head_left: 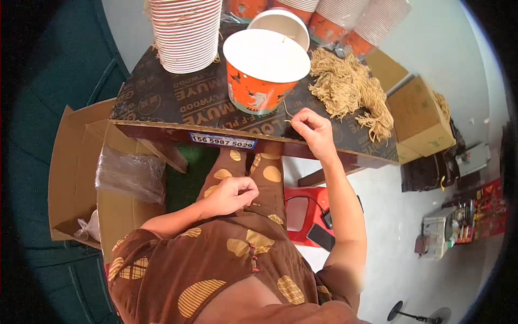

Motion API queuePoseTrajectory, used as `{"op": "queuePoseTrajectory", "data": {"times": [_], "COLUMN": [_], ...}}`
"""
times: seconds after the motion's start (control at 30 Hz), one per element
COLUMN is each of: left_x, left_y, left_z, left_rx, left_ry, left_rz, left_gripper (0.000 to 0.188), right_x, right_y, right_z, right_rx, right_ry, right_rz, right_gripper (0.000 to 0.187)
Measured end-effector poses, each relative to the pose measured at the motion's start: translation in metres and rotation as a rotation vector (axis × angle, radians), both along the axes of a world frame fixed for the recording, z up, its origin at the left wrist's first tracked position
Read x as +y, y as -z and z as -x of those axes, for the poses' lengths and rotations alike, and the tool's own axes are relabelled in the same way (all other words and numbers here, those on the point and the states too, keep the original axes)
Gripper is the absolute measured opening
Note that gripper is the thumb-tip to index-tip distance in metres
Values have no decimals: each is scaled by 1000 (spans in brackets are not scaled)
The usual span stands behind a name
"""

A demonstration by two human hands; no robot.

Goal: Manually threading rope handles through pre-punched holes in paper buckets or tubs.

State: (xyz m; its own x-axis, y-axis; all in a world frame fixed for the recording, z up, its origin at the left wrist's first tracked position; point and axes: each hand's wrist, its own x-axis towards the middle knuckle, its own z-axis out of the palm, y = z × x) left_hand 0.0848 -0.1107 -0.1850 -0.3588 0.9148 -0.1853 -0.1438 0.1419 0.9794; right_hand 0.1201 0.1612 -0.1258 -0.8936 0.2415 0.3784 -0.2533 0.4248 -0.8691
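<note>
An orange paper bucket (253, 89) with a white inside and a dark animal print stands near the front edge of the dark tabletop (178, 110). At its lower right, my right hand (314, 132) is closed in a pinch on a thin tan string (286, 109) that runs up beside the bucket. My left hand (232, 195) hovers over my lap, fingers curled together; whatever they may hold is hidden. To the right of the bucket lies a loose heap of tan strings (345, 86). Another white-lined bucket (280, 24) leans behind the first.
A tall stack of white-rimmed buckets (186, 38) rises at the left. More wrapped stacks (361, 32) line the back. Cardboard boxes stand at left (73, 173) and right (423, 119). Below the table's right side is a red stool (297, 218) with a phone (321, 236).
</note>
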Motion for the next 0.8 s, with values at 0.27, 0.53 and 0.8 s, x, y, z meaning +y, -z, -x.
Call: {"op": "queuePoseTrajectory", "data": {"times": [0.27,0.53,0.8], "left_x": [0,15,23], "left_y": [-65,-143,-149], "left_z": [46,152,184], "left_rx": [885,1648,1436], "left_ry": [-240,-549,-221], "left_rz": [-407,-397,-354], "left_gripper": [5,43,23], "right_x": [-1,2,2], "right_y": [-4,3,6], "right_z": [-3,-2,-2], "right_rx": [-37,26,37], "right_ry": [13,-15,-15], "right_rz": [39,21,199], "right_gripper": [5,3,3]}}
